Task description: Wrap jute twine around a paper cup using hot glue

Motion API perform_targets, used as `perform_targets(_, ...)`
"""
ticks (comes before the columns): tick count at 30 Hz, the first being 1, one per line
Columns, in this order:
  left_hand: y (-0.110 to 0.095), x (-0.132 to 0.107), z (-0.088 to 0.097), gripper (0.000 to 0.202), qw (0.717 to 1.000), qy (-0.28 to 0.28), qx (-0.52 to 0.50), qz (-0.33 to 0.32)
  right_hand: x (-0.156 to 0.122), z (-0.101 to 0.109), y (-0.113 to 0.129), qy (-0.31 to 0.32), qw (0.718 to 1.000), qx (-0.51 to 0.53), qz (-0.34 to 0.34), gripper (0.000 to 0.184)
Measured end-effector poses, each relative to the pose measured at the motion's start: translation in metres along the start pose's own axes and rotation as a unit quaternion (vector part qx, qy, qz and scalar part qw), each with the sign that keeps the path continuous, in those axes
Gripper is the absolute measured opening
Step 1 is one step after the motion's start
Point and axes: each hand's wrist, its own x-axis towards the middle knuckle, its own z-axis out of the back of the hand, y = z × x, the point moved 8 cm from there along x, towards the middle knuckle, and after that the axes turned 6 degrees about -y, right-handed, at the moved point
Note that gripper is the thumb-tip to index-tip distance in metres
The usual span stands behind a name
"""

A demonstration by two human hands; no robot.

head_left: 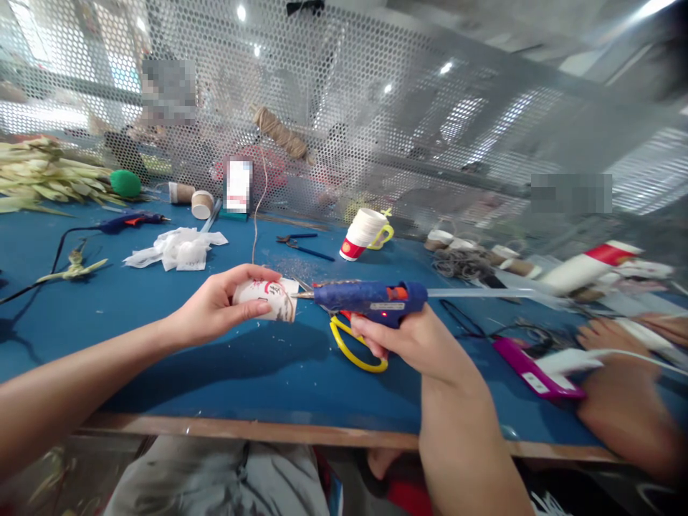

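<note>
My left hand point(231, 301) is closed round a white paper cup point(276, 297) with red and dark print, lying on its side above the table. A strand of twine shows near the cup's right end. My right hand point(392, 333) grips a blue glue gun point(370, 297), its trigger finger partly hidden. The nozzle points left and is at the cup's right end; whether it touches, I cannot tell. A long clear glue stick point(478, 293) sticks out of the gun's back. Beneath the gun lie scissors with yellow handles point(357, 351).
Behind stand stacked paper cups point(362, 233), pliers point(304, 246), a phone point(238, 188) and crumpled white plastic point(183, 247). A twine spool point(282, 134) hangs at the perforated metal screen point(333, 72). Another glue gun point(129, 221) lies left. At right are a purple power strip point(537, 369) and another person's hand point(618, 344).
</note>
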Motion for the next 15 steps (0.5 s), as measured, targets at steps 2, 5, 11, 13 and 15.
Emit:
perform_targets(2, 0.001, 0.000, 0.000, 0.038, 1.000, 0.001, 0.000, 0.001, 0.000, 0.000, 0.000, 0.002, 1.000, 0.004, 0.002, 0.019)
perform_targets(5, 0.000, 0.000, 0.001, 0.036, 1.000, 0.001, 0.005, -0.006, -0.001, 0.000, 0.000, -0.002, 1.000, 0.003, -0.003, 0.018)
perform_targets(11, -0.007, -0.003, -0.002, 0.035, 0.998, 0.010, 0.035, -0.043, 0.002, 0.004, -0.004, -0.029, 0.999, 0.023, -0.008, 0.018)
perform_targets(13, -0.010, -0.005, -0.004, 0.035, 0.997, 0.014, 0.050, -0.060, 0.003, 0.005, -0.005, -0.033, 0.999, 0.026, -0.008, 0.019)
perform_targets(15, -0.012, -0.006, -0.004, 0.034, 0.995, 0.014, 0.063, -0.076, 0.004, 0.006, -0.005, -0.036, 0.999, 0.020, -0.009, 0.020)
